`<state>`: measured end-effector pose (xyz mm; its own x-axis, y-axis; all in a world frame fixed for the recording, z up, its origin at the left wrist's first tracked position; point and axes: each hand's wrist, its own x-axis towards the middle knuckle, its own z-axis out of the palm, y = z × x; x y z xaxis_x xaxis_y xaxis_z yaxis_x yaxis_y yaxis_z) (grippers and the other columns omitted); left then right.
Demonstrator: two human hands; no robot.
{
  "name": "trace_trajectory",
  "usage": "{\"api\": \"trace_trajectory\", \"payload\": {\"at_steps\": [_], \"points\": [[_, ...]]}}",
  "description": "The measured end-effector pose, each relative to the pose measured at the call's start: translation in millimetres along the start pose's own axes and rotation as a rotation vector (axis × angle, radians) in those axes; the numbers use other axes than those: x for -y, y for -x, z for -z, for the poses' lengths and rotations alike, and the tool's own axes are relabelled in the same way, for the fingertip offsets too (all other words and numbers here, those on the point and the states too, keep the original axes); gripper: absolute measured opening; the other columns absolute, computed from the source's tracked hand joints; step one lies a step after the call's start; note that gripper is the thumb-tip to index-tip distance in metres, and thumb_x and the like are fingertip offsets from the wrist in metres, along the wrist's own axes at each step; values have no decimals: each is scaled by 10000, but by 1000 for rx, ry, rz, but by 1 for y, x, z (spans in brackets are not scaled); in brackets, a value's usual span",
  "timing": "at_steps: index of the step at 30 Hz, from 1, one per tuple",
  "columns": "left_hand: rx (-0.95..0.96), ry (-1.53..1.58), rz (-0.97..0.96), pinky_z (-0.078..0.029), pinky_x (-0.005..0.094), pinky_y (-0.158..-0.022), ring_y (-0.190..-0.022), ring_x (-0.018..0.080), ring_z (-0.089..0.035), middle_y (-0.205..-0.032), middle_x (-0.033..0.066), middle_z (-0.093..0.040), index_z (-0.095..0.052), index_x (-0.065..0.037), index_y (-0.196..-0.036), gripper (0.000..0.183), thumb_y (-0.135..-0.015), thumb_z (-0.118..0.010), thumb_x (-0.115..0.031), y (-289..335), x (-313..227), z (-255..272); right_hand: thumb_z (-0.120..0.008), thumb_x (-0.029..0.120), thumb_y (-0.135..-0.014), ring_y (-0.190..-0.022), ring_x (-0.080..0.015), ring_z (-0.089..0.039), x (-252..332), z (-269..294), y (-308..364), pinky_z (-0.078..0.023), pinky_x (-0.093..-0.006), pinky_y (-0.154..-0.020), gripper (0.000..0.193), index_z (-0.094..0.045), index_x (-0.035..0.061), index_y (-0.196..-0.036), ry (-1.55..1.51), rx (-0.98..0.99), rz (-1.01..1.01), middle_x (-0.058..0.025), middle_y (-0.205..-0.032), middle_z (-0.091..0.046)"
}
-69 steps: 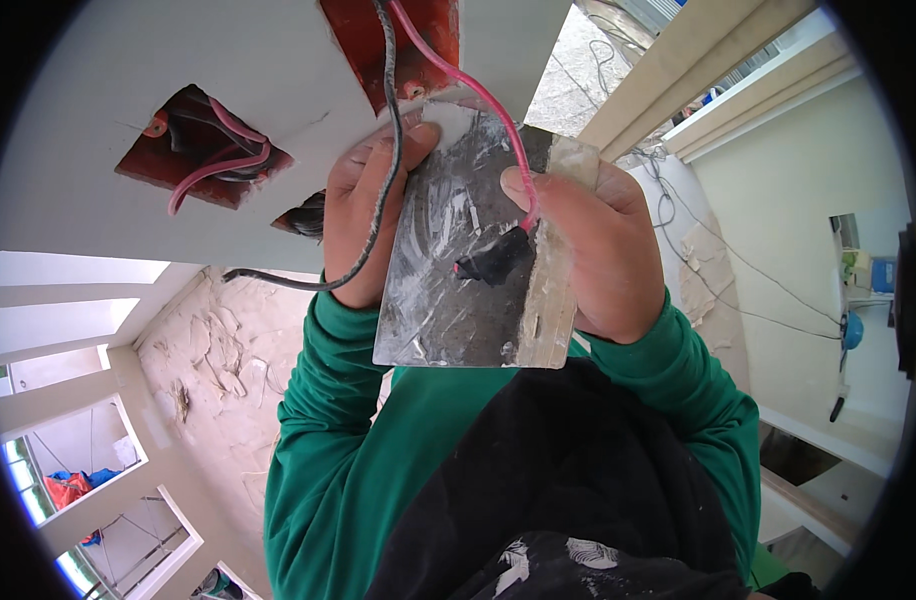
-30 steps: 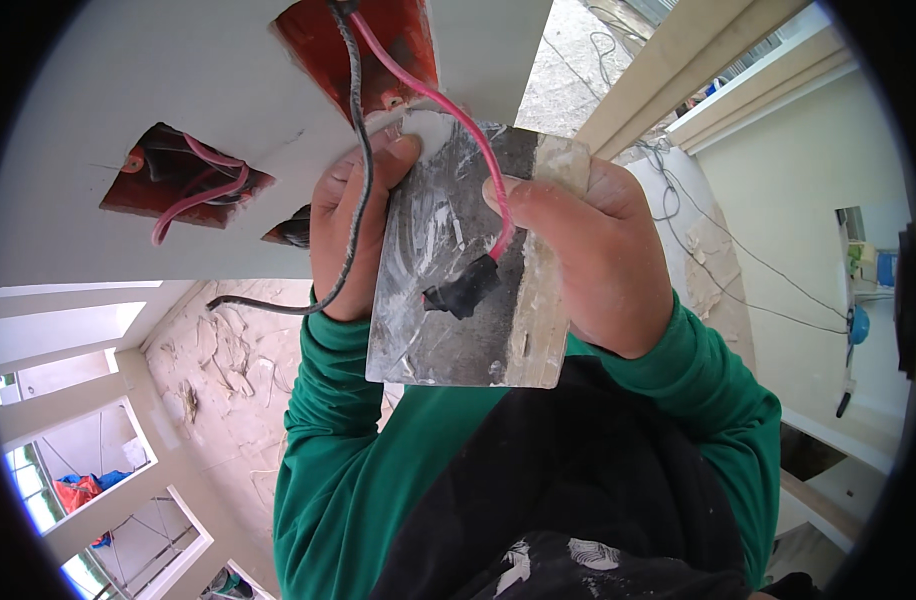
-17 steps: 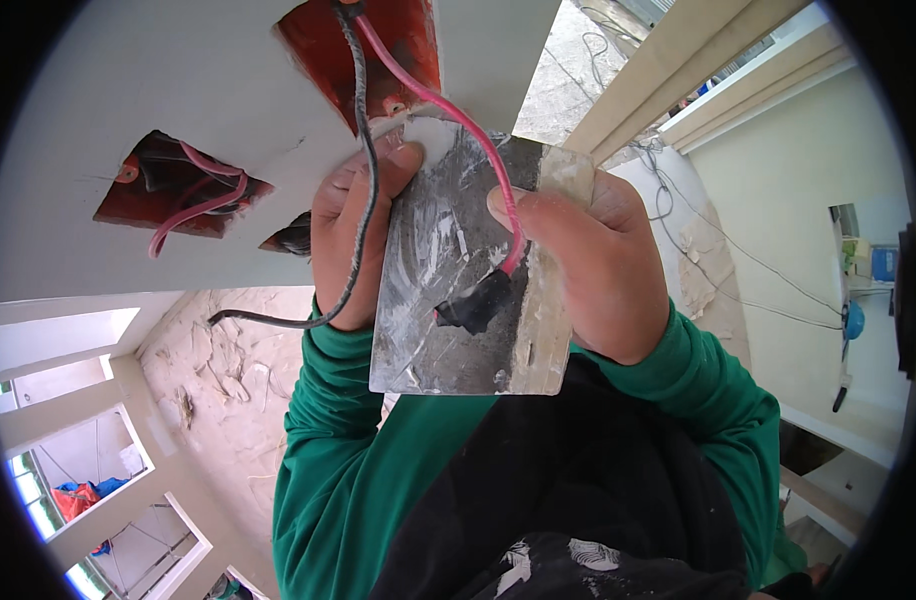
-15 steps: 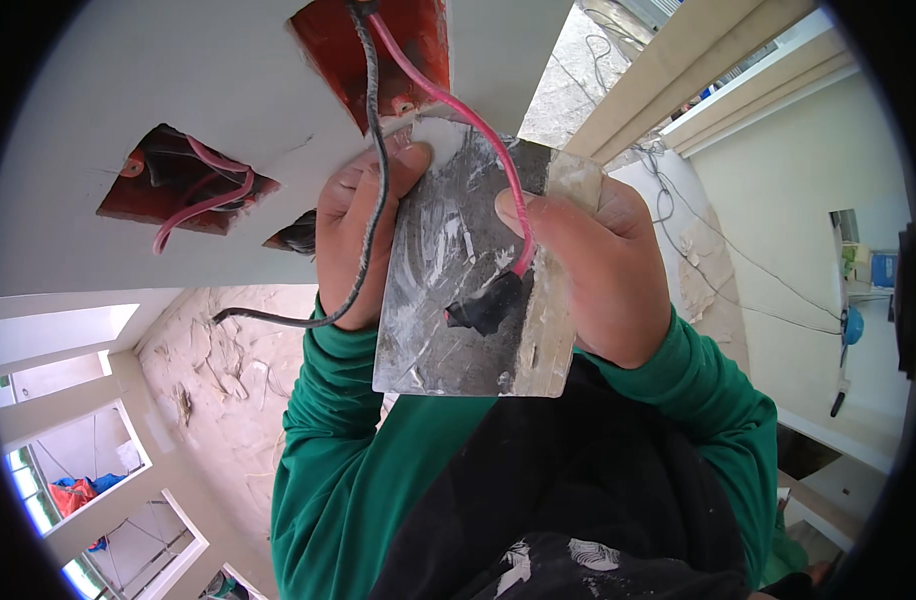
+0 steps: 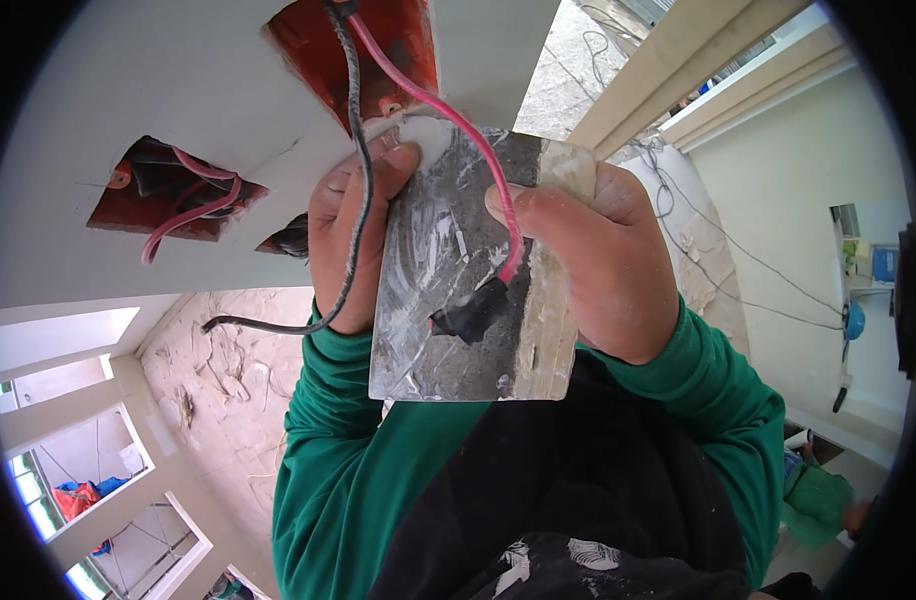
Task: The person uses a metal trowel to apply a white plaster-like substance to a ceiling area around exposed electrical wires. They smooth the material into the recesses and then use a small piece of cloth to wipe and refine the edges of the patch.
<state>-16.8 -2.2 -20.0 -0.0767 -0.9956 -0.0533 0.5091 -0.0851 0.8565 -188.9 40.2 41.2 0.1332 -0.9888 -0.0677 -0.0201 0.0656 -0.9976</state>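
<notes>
Between my hands is a flat grey plate point(image 5: 428, 345) smeared with white plaster, with a beige strip down its right side. My right hand point(image 5: 618, 260) grips that side, thumb flat on the face. My left hand point(image 5: 343, 235) is closed at the upper left edge, by a whitish lump of plaster point(image 5: 430, 140); its fingertips are partly hidden. A pink wire point(image 5: 458, 115) hangs in front of the plate, its end wrapped in black tape point(image 5: 471, 312). A black wire point(image 5: 354, 200) crosses in front of my left hand. Both wires come from a red wall box point(image 5: 383, 55).
A second red box point(image 5: 173, 190) with pink wire is set in the grey-white wall point(image 5: 68, 100), with a smaller opening point(image 5: 290, 238) beside it. Wooden boards point(image 5: 688, 65) stand at upper right. Cables point(image 5: 723, 255) trail across the floor. At lower right is a person in green point(image 5: 818, 500).
The wall boxes and wires sit slightly further left in view. The plate has shifted a little left and down with my hands still on it. More of the person in green shows.
</notes>
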Motion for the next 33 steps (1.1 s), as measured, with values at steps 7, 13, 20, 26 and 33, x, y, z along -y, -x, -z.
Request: {"api": "trace_trajectory", "payload": {"at_steps": [7,13,20,26,33], "points": [[-43,-59,-56,-461,238,-847,-862,104,-610,-966,42,-692,-671,53,-1138,316,-1002,-573,-214,-2,5,8,-574,83,-939,-827,-141,-649,8,0,-3,-507,-280,-756,187,-694,-49,-995,42,29,-24,-92,-915,-700],[-12,-47,-39,-484,252,-820,-861,115,-622,-981,63,-698,-661,60,-1159,337,-1002,-569,-224,1,0,14,-587,103,-927,-817,-119,-642,-2,-7,0,-502,-271,-748,195,-694,-48,-987,-85,-9,-52,-58,-874,-703],[-11,-5,-9,-489,246,-772,-823,106,-620,-946,55,-696,-677,55,-1117,296,-980,-597,-194,-1,1,12,-623,51,-884,-772,-166,-645,-2,-2,-3,-500,-285,-719,139,-684,-35,-974,139,27,168,-88,-857,-694],[-95,89,-27,-469,244,-720,-768,91,-595,-882,24,-669,-677,36,-1033,232,-958,-621,-176,1,2,3,-613,41,-885,-764,-231,-647,1,10,-12,-503,-301,-714,130,-677,-39,-966,719,134,524,-131,-835,-668],[-22,134,4,-458,242,-680,-734,81,-580,-854,7,-646,-664,17,-962,180,-953,-623,-158,-3,4,8,-603,42,-896,-767,-243,-642,-6,6,-10,-500,-299,-719,139,-677,-47,-972,471,119,417,-146,-848,-667]]}}
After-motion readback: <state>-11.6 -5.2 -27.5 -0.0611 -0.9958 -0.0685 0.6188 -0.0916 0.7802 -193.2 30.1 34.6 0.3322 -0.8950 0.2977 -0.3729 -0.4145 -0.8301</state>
